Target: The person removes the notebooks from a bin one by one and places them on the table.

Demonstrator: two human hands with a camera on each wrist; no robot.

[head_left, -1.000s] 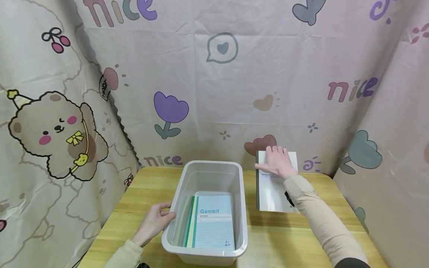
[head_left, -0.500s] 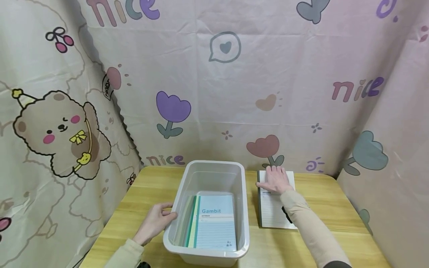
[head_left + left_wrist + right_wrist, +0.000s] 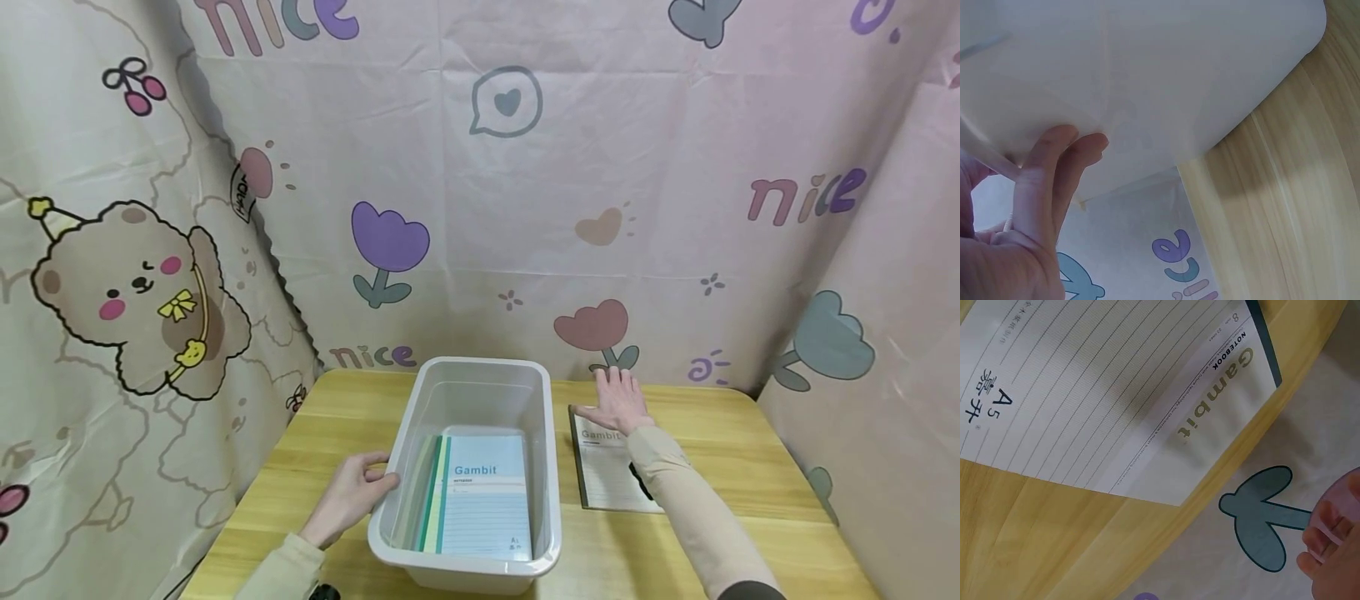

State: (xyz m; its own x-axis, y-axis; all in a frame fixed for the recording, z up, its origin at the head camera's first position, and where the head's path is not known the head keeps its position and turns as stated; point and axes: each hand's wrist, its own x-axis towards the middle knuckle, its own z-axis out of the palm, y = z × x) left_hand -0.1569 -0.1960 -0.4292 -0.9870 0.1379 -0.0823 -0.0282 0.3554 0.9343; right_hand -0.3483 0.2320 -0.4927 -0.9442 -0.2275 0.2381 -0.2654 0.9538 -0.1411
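Observation:
My left hand pinches the left rim of a light grey plastic bin, its fingers outside against the wall in the left wrist view. Inside the bin lie several notebooks, the top one pale blue with a green spine and "Gambit" on its cover. Right of the bin, a white-grey lined notebook with a dark spine lies flat on the table. Over its far end, my right hand is spread with nothing in it. In the right wrist view its fingers show apart from the notebook.
The light wooden table meets a printed fabric backdrop at its far edge. More of this fabric hangs at the left and right sides. A dark watch or band shows at the left wrist.
My right hand has lowered the notebook from a raised position onto the table and let go of it. The left hand has kept its grip on the bin's rim.

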